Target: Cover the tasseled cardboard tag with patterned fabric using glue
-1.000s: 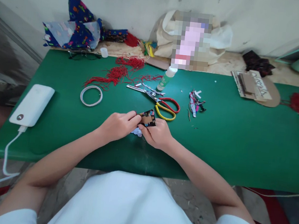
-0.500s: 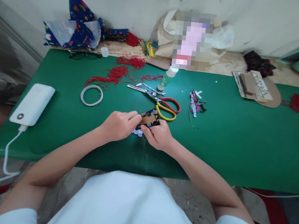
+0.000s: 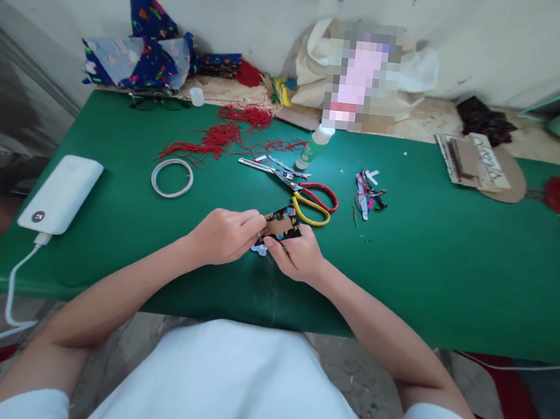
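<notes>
- Well, far on the left of the green table (image 3: 454, 268) lies a white power bank (image 3: 60, 194) with a white cable (image 3: 14, 288) hanging off the edge. I can see a small round mark on it, but no words I can read.
- Next comes a white ring (image 3: 172, 178), lying flat, with a heap of red threads (image 3: 217, 137) just behind it.
- The left hand (image 3: 225, 234) is closed, and its fingertips pinch the left edge of the small card piece (image 3: 282, 224).
- That card piece is in the middle, near the front edge of the table, held just above it between both hands. It is brown card in the middle with dark flowery cloth wrapped round the edges.
- I think it is very light and thin. The card looks stiff but would bend if squeezed hard, and the cloth is soft. It is best held by its edges with the fingertips, the way it is held now.
- A little white scrap (image 3: 258, 248) peeks out under it, between the two hands.
- The right hand (image 3: 298, 255) is closed too, holding the bottom right part of the card piece. The two hands are close together.
- Just behind lie scissors (image 3: 306, 199) with red and yellow handles, and a small green bottle (image 3: 315, 145). Its label is too small to read.
- Further right is a little pile of cloth scraps (image 3: 368, 193).
- Far right at the back are brown cardboard pieces (image 3: 479, 165) with some dark writing on top. It is too blurry for me to read.
</notes>
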### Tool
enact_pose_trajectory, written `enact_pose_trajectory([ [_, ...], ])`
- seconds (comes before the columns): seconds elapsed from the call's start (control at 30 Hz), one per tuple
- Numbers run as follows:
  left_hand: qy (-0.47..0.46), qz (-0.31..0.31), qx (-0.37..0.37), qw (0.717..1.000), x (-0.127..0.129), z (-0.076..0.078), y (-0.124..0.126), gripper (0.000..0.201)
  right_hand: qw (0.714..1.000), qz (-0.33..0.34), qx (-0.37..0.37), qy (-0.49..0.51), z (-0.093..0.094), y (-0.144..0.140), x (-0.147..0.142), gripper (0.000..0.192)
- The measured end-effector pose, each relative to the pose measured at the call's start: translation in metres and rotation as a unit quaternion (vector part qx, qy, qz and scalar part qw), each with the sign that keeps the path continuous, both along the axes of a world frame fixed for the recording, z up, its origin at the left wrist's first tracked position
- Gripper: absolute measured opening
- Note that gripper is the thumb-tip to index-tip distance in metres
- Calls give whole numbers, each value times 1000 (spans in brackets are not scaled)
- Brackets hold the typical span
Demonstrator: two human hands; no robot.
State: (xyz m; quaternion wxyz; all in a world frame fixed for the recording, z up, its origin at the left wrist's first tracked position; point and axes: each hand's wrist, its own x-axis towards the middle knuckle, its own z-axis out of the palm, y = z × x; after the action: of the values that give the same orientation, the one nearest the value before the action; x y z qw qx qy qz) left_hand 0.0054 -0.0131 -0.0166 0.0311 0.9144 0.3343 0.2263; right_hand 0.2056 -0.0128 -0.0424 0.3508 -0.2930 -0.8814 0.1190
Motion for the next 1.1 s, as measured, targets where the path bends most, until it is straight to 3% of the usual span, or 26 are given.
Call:
enact_pose_trajectory([
  [0.63,-73,-8,-135,988,0,6,-2,28,997,-17,79,-11,-10,4,2,26],
  [1.1,-114,-11,-171,978,2,5,-3,24,990,-20,135,30,1,2,-4,22],
])
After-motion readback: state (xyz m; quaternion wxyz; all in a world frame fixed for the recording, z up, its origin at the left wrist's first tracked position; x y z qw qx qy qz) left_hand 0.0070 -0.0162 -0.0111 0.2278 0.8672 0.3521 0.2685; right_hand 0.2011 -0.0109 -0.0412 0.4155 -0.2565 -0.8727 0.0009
